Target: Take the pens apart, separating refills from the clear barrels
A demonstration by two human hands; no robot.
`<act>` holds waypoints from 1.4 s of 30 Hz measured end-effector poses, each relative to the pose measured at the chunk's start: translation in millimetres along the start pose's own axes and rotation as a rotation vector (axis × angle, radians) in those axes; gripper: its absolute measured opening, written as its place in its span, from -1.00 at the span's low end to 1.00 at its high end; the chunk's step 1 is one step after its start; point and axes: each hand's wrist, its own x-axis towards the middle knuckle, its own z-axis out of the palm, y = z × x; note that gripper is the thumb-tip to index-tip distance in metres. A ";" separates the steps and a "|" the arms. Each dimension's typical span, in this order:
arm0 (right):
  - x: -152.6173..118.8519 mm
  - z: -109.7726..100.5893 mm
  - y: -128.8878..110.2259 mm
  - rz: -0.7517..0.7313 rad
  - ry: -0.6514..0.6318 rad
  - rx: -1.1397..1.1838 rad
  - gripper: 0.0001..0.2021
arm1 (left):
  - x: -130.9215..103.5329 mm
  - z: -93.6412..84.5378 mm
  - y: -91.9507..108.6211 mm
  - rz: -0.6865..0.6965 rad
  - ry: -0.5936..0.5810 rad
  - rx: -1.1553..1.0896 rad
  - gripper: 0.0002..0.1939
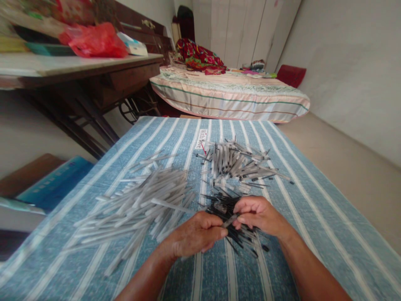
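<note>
My left hand (200, 232) is closed, its thumb and forefinger pinching a slim translucent pen barrel (231, 220). The fingers of my right hand (258, 215) pinch the same barrel at its other end. Beneath both hands lies a pile of thin black sticks (242, 239), partly hidden by them. To the left spreads a large heap of whitish translucent tubes (140, 209). One of these tubes points toward my left hand; whether it touches the hand I cannot tell. Beyond my right hand is another heap, of pale tubes with black ends (232, 161).
A blue-and-white striped cloth (313, 234) covers the table. On the left stands a sewing-machine table (138, 62) bearing a red plastic bag (97, 39). A blue box (56, 184) sits low at the left. Behind the table is a bed (232, 100).
</note>
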 end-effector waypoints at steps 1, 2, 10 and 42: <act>0.2 0.5 0.2 0.009 0.006 -0.017 -0.77 | 0.2 0.0 -0.1 -0.002 0.004 -0.005 -0.63; 0.4 1.2 0.3 0.014 0.016 -0.039 -0.78 | 0.3 -0.1 -0.3 -0.005 0.008 -0.010 -0.63; -0.6 2.6 -0.8 -0.014 0.000 -0.010 -0.80 | 0.0 -0.1 -0.9 -0.018 -0.018 -0.080 -0.64; -7.6 1.9 -3.7 0.022 -0.053 0.129 -0.79 | 2.0 -0.3 -7.0 -0.020 -0.238 -0.573 -0.68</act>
